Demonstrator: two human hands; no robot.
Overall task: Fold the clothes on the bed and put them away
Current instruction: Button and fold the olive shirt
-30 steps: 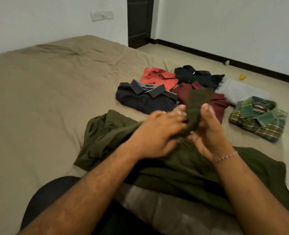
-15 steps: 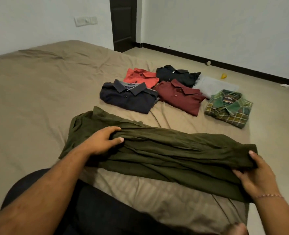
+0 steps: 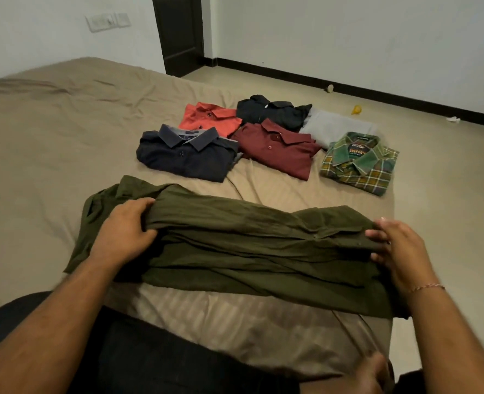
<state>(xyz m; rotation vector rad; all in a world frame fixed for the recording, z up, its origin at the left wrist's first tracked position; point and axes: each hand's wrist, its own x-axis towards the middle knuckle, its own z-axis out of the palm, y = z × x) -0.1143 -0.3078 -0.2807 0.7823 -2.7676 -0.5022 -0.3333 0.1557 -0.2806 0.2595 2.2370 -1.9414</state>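
The green shirt [image 3: 235, 245] lies stretched in a long band across the near end of the bed [image 3: 50, 155], just in front of the person's lap. The left hand [image 3: 127, 231] has its fingers curled over the far edge of the cloth near the collar end, gripping a fold of it. The right hand [image 3: 400, 251] pinches the other end between thumb and fingers, which look only lightly bent. Held at both ends like this, the band is probably being kept taut so its layers lie flat and straight before the next fold.

Six folded garments sit in a cluster further up the bed, well apart from the green one: a navy shirt [image 3: 187, 155], an orange shirt [image 3: 209, 116], a dark shirt [image 3: 272, 110], a maroon shirt [image 3: 277, 149], a grey piece [image 3: 337, 127] and a plaid shirt [image 3: 360, 163]. They seem set there to keep finished work out of the folding space.

A strip of bare sheet separates the green shirt from the navy and maroon ones, enough, I judge, to fold away from the body. The bed's right edge runs close by the right hand and the plaid shirt, so cloth swung that way could slip to the floor [image 3: 448, 194]. To the left the sheet is open and wide, the safer side for spreading or turning the shirt
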